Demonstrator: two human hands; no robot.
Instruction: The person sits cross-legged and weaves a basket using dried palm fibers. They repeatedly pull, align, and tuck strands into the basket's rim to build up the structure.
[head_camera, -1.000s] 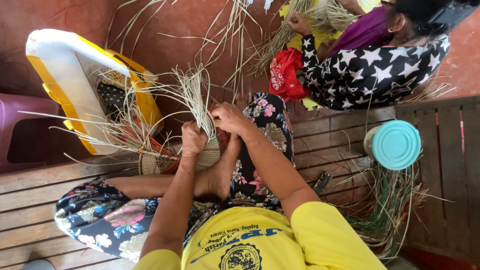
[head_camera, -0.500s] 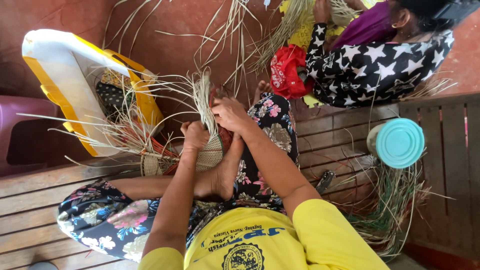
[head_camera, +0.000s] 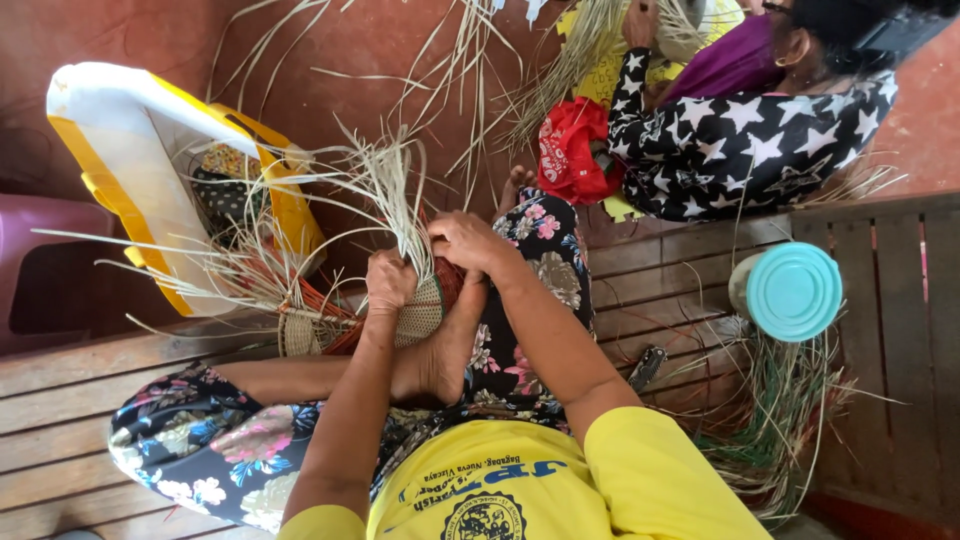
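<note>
A small round woven basket (head_camera: 425, 312) of pale straw rests against my raised foot (head_camera: 437, 360), with long loose straw strands (head_camera: 385, 180) fanning up from it. My left hand (head_camera: 388, 280) grips the basket's rim and a bunch of strands. Close beside it, my right hand (head_camera: 462, 243) pinches strands at the top of the weave. A second woven piece (head_camera: 300, 330) with orange-red strips lies just left of the basket.
A white and yellow plastic chair (head_camera: 120, 170) lies tipped at the left. Another person (head_camera: 740, 120) in a star-print top works with straw at upper right, beside a red bag (head_camera: 570, 150). A teal-lidded container (head_camera: 794, 291) and green straw (head_camera: 780, 420) sit on the wooden slats.
My hands and the basket have stayed in place while the strands are worked; the upright bunch has shifted slightly. The other person's hands have moved higher in the view.
</note>
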